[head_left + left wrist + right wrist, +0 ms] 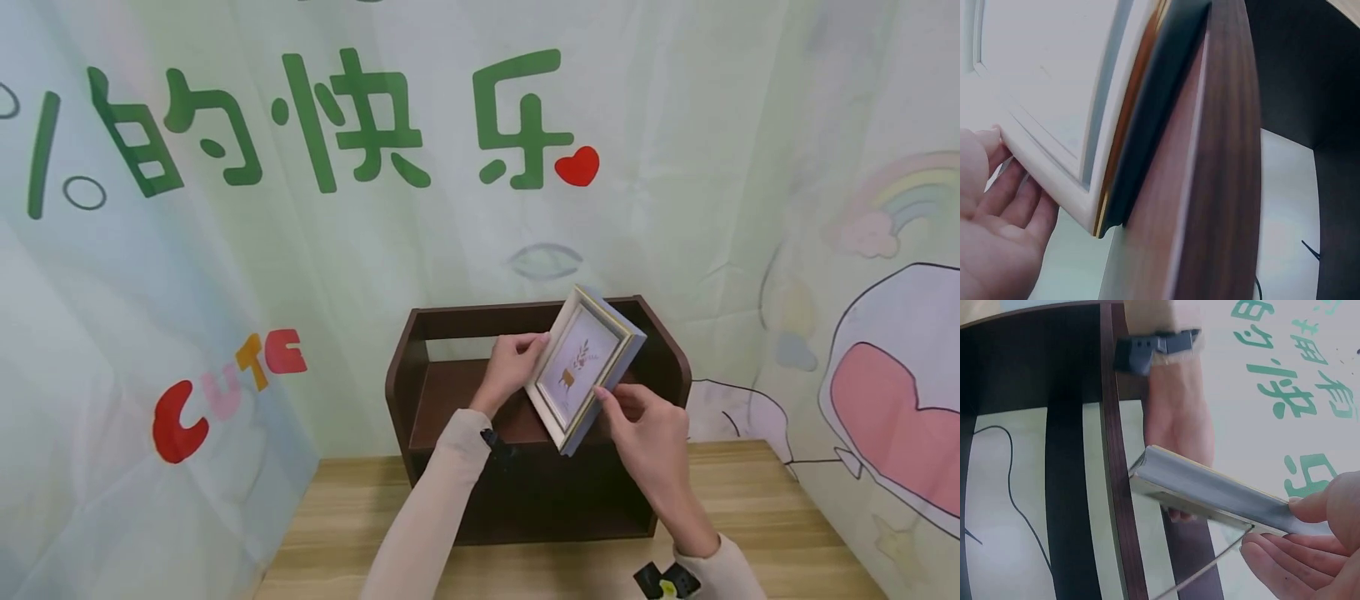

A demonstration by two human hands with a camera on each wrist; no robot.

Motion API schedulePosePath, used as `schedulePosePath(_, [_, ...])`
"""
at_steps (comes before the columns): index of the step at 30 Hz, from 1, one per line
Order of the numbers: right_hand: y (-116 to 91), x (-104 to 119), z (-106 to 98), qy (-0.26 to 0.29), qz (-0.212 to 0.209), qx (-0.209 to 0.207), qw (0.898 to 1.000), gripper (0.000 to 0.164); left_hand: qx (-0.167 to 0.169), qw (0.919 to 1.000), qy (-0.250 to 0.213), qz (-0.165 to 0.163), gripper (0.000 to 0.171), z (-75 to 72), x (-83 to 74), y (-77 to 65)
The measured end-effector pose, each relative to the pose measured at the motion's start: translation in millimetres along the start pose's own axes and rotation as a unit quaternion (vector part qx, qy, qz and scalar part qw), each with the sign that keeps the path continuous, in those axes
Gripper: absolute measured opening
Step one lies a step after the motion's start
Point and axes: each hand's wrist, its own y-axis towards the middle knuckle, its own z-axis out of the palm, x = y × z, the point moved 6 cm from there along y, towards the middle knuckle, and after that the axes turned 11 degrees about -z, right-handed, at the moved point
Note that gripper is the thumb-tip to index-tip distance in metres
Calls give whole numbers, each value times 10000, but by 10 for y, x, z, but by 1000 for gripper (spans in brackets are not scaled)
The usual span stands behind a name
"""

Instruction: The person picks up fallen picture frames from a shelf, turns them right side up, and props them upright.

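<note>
A picture frame with a pale face, a gold line and blue-grey sides is tilted over a dark brown shelf unit. Its picture shows a small deer with branching antlers. My left hand pinches the frame's left border, thumb in front and fingers behind, as the left wrist view also shows. On the opposite side, my right hand grips the edge between thumb and fingers. In the right wrist view a thin strip sticks out from the frame's back. The lower corner is close to the shelf's front edge.
The shelf unit has raised side panels, a back rail and a lower compartment. It stands on a wood-grain table. Printed cloth hangs behind and on both sides. A thin dark cable runs below the shelf.
</note>
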Motion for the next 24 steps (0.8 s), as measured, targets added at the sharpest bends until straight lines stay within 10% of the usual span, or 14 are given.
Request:
schedulePosePath(13, [191, -179, -26, -224, 384, 329, 9985, 27, -188, 9998, 25, 14, 31, -236, 20, -100])
schedulePosePath(24, [323, -281, 35, -358, 409, 182, 9984, 26, 400, 9973, -599, -150, 33, -401, 58, -284])
